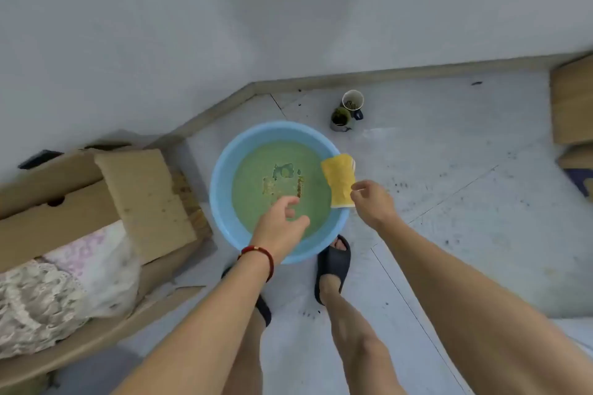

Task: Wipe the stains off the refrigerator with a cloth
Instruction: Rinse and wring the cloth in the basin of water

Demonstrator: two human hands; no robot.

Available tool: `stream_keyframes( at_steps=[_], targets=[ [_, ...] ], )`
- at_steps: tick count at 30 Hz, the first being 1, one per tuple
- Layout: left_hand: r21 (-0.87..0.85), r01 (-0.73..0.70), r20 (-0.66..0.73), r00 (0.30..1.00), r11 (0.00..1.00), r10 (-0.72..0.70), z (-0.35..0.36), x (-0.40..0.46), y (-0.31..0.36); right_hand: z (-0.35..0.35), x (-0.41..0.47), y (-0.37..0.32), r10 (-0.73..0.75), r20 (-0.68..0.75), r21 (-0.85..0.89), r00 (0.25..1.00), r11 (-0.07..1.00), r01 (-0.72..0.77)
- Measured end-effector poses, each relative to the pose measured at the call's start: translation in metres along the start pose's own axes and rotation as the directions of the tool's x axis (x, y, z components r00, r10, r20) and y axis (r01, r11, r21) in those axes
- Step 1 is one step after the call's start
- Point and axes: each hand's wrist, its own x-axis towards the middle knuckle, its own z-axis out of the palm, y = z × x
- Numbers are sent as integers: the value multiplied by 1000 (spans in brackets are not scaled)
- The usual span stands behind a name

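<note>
Right hand point(369, 202), textured yellow cloth point(338, 179)

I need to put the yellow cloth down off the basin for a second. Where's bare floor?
Bare floor lies right of the blue basin, past the right hand pinching the yellow cloth, up to the boxes at the right edge. The strip between the basin and the two cups is narrow. Left is crowded: cardboard boxes press against the basin.

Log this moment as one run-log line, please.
stage: cloth at basin | right hand: pinches yellow cloth over blue basin rim | left hand: open above greenish water | refrigerator: not in view
</note>
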Motion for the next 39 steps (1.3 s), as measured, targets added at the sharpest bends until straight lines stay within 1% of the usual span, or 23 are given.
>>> stream_keyframes(
  at_steps=[3, 8, 10, 12, 13, 14, 16, 18, 20, 23, 24, 25, 27, 28, 29, 30, 31, 32, 33, 34, 36, 37, 39],
  targets=[
    [-48, 47, 0, 999, 998, -47, 25, 64, -28, 16, 73, 10, -96, -31, -26, 995, 995, 96],
    [-82, 67, 16, 998, 994, -66, 45, 122, -54, 25, 148, 15, -208, 67, -203, 976, 955, 217],
    [-134, 29, -12, 999, 991, -31, 49, 134, -63, 28, 150, 18, -264, -37, -377, 964, 897, 231],
    [-225, 11, -42, 999, 974, -21, 52, 137, -63, 30, 136, 17, -388, -145, -597, 910, 768, 232],
    [-258, 24, -40, 999, 966, -36, 53, 137, -63, 32, 126, 17, -444, -160, -642, 881, 725, 249],
    [-288, 44, -18, 998, 956, -52, 54, 136, -60, 34, 113, 13, -440, -175, -584, 881, 767, 266],
    [-402, 97, 54, 995, 910, -82, 56, 130, -51, 44, 87, -1, -346, -169, -310, 923, 907, 283],
    [-573, 205, 178, 976, 793, -124, 54, 125, -41, 54, 64, -16, -306, -94, -106, 947, 949, 297],
    [-674, 256, 231, 964, 693, -132, 48, 125, -42, 60, 43, -30, -277, 105, 138, 955, 955, 262],
    [-740, 265, 196, 964, 619, -179, 33, 132, -58, 61, 31, -32, -264, 401, 489, 877, 872, 38],
    [-748, 262, 187, 965, 609, -186, 28, 134, -64, 63, 31, -30, -269, 409, 524, 872, 851, 17],
    [-751, 266, 181, 963, 604, -199, 24, 137, -70, 68, 32, -29, -263, 345, 520, 901, 853, 50],
    [-755, 300, 189, 951, 583, -244, 16, 143, -81, 82, 42, -24, -213, 78, 391, 974, 905, 166],
    [-763, 320, 204, 944, 562, -260, 13, 147, -87, 89, 50, -21, -175, -5, 292, 985, 941, 168],
    [-771, 338, 231, 938, 539, -258, 9, 150, -93, 94, 55, -21, -102, 22, 225, 994, 970, 95],
    [-776, 364, 273, 930, 515, -246, 5, 152, -98, 99, 62, -20, 47, 152, 263, 987, 961, -86],
    [-783, 386, 311, 922, 487, -231, 1, 155, -101, 102, 69, -20, 184, 327, 383, 927, 871, -308],
    [-779, 403, 326, 915, 481, -238, -3, 158, -102, 105, 76, -18, 223, 498, 492, 838, 723, -484],
    [-751, 402, 302, 914, 524, -269, -5, 160, -103, 108, 80, -17, 193, 562, 569, 805, 616, -545],
    [-668, 381, 225, 922, 640, -314, -7, 163, -104, 112, 84, -15, 162, 530, 618, 833, 598, -510],
    [-339, 331, -19, 933, 881, -358, -8, 173, -114, 125, 93, -10, 89, 265, 560, 960, 797, -228],
    [-175, 287, -121, 943, 942, -310, -7, 180, -120, 131, 97, -10, 19, 153, 446, 988, 891, -87],
    [-145, 144, -130, 978, 979, -163, 0, 193, -126, 144, 107, -14, -91, 112, 311, 990, 949, 52]
  ],
)
